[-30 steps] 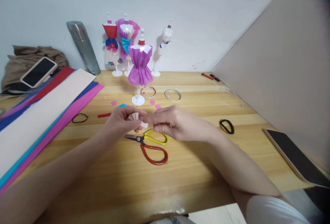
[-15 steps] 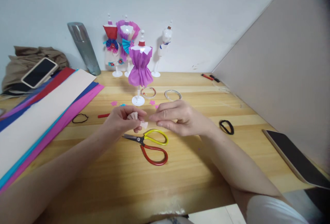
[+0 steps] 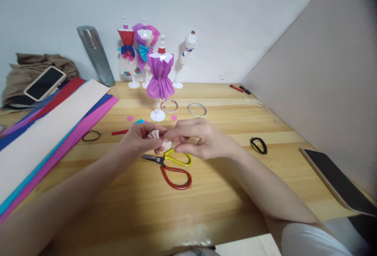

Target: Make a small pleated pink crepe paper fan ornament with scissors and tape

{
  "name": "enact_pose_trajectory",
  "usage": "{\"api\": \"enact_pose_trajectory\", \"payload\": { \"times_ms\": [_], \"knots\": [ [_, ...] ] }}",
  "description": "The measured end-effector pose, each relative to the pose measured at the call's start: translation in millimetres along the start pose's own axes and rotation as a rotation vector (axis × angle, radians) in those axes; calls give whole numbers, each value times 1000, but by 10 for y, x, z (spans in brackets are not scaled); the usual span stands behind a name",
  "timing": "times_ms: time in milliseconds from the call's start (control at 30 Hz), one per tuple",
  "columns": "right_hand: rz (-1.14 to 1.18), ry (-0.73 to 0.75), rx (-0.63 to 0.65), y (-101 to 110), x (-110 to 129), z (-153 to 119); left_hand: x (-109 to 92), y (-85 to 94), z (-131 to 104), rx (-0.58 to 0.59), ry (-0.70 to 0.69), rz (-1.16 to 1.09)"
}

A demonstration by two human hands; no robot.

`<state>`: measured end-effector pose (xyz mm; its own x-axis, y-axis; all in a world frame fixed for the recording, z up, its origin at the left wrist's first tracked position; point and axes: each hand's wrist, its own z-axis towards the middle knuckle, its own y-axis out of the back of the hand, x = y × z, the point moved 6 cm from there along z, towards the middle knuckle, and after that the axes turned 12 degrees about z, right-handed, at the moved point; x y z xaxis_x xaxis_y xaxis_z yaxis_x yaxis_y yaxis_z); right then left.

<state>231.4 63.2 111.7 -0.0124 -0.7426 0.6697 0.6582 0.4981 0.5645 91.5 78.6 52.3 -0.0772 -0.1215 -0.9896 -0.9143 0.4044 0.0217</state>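
Note:
Between the thumb and fingers of my left hand (image 3: pixel 146 137) is a small pale pink pleated paper fan (image 3: pixel 153 134), its folds bunched and a flat end showing at the lower right. My right hand (image 3: pixel 196 138) is right beside it, index fingertip at the paper's edge. The other fingers of that hand curl in toward the thumb; anything thin pinched there is too small to make out. Just below both hands lie scissors (image 3: pixel 159 160) with one yellow and one red handle, blades pointing left.
A mini mannequin in a purple paper dress (image 3: pixel 160 76) stands ahead, with several more behind it. Wire coils (image 3: pixel 197 109), a blue pleated piece (image 3: pixel 140 121) and pink flower cutouts (image 3: pixel 174 117) lie near its base. Paper sheets (image 3: pixel 55 124) spread left; a black band (image 3: pixel 258 145) and tablet (image 3: pixel 335 179) sit right.
My left hand has shifted slightly right with the pleated paper. My right hand has come closer, its index finger now reaching the paper and its fingers more curled.

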Motion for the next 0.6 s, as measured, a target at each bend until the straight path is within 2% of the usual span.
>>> {"api": "enact_pose_trajectory", "payload": {
  "times_ms": [100,167,333,500,600],
  "knots": [
    [-56,-120,44,-106,-63,19,28,-9,3,36,-26,5],
    [-82,-144,27,-147,-85,23,44,-7,1,40,-28,3],
    [-119,-46,-70,-138,-60,19,50,-24,-1,76,-33,-11],
    [-133,-7,-111,-107,-56,15,-29,-59,-13,142,-58,-11],
    [-170,-9,-129,-93,-64,2,-37,-39,-2,119,-54,-23]
  ]
}}
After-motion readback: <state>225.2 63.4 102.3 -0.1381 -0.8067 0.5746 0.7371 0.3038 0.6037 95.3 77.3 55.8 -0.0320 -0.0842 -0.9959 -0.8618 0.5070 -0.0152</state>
